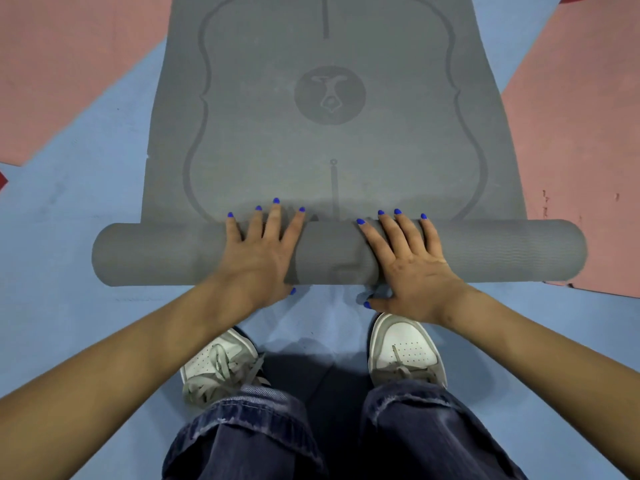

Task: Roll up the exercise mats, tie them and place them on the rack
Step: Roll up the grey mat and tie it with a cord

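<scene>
A grey exercise mat point(329, 133) lies on the floor and stretches away from me, printed with a curved outline and a round emblem. Its near end is rolled into a thick roll point(156, 254) lying crosswise in front of my feet. My left hand point(259, 258) rests flat on top of the roll left of its middle, fingers spread over the far side. My right hand point(408, 268) presses on the roll right of the middle, fingers spread, thumb tucked under the near side. No tie or rack is in view.
The floor is blue point(69, 202) with pink patches at the far left point(52, 64) and at the right point(571, 150). My white sneakers point(405, 351) and dark jeans point(277, 438) are just behind the roll.
</scene>
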### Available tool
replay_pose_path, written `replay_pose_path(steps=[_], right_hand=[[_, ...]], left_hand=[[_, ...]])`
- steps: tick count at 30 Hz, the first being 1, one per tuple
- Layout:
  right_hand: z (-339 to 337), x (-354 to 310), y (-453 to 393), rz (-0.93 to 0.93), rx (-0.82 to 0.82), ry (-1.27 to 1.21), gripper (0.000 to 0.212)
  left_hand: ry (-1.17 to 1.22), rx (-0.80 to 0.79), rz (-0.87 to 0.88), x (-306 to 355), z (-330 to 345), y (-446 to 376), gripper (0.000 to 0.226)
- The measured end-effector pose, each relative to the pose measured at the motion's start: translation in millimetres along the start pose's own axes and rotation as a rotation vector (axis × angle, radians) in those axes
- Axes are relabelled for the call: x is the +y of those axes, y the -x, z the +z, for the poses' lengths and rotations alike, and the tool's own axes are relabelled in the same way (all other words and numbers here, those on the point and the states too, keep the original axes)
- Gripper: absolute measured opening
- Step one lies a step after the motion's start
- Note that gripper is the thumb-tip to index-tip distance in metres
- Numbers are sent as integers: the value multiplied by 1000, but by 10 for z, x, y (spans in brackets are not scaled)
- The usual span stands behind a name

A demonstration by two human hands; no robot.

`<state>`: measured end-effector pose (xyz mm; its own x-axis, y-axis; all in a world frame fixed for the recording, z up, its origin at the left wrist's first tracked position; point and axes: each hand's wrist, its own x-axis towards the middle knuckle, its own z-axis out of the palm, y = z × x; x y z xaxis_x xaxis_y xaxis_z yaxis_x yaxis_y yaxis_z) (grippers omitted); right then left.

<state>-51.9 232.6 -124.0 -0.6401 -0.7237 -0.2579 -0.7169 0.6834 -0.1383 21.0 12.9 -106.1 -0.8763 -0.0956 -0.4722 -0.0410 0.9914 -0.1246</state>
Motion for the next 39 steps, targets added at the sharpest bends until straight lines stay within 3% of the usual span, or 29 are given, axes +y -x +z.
replay_pose_path(steps=[3, 4, 8, 11, 13, 16, 17, 20, 22, 25, 28, 33, 36, 39], right_hand=[[-114, 38, -127, 12, -66, 20, 112], [-146, 61, -179, 20, -83, 20, 109], [-321, 100, -401, 69, -140, -17, 110], [-435, 103, -497, 131, -148, -2, 118], [-431, 44, -466, 171, -6, 19, 117], [-202, -83, -293, 179, 393, 90, 90], [-88, -96, -245, 168, 437, 105, 84], [160, -19, -223, 125, 346, 93, 104], [105, 78, -344, 128, 322, 44, 111], [-169, 190, -601, 158, 136, 31, 116], [-410, 298, -873, 156, -44, 33, 123], [-643, 405, -1169, 152, -190, -17, 116], [-542, 390, -1030, 132, -16, 23, 109], [-314, 428, -865, 109, 134, 167, 118]], left_hand=[[-7, 309, 64, 14, 215, 59, 121], [29, 323, 61, -2, 220, 25, 118], [268, 90, 0, -121, -12, -223, 112], [315, -17, 31, -218, -197, -390, 107], [333, -130, 34, -274, -313, -507, 101], [406, -262, 43, -335, -464, -694, 93], [435, -286, 55, -349, -488, -748, 93], [377, -269, 48, -367, -529, -798, 108], [431, -161, 17, -388, -540, -777, 113], [531, 76, -14, -369, -486, -647, 96], [399, 356, 40, -260, -316, -460, 78], [108, 203, 11, -209, -185, -532, 111], [95, 187, -14, -275, -302, -732, 120], [90, 144, -35, -367, -374, -912, 121]])
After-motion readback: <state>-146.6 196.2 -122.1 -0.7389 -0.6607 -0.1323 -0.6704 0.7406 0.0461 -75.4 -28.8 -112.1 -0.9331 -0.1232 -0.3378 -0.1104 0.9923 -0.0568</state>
